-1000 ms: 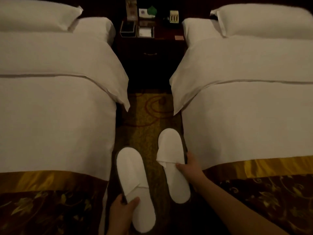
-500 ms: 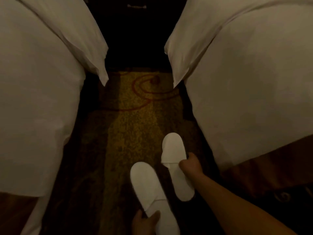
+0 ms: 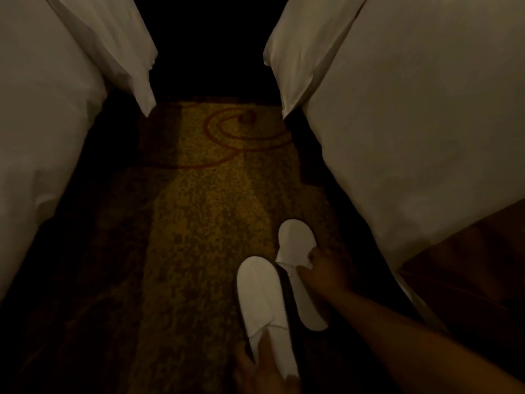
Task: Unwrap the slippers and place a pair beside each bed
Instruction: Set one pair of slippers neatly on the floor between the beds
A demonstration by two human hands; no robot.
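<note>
Two white slippers are low over the patterned carpet in the aisle between two beds. My left hand (image 3: 260, 368) grips the nearer slipper (image 3: 260, 297) near its heel, thumb on top. My right hand (image 3: 326, 270) pinches the strap of the farther slipper (image 3: 297, 237), which is close to the right bed (image 3: 412, 123). The nearer slipper's edge overlaps the farther one. The left bed (image 3: 42, 109) is across the aisle. The light is dim.
Yellow and brown carpet (image 3: 204, 200) with a red swirl fills the aisle. White bedding hangs over both bed sides. A dark bed runner (image 3: 468, 265) crosses the right bed's foot. The far end of the aisle is black.
The view has dropped lower and closer to the floor. Both slippers have shifted right toward the right bed, and the left one now overlaps the right one.
</note>
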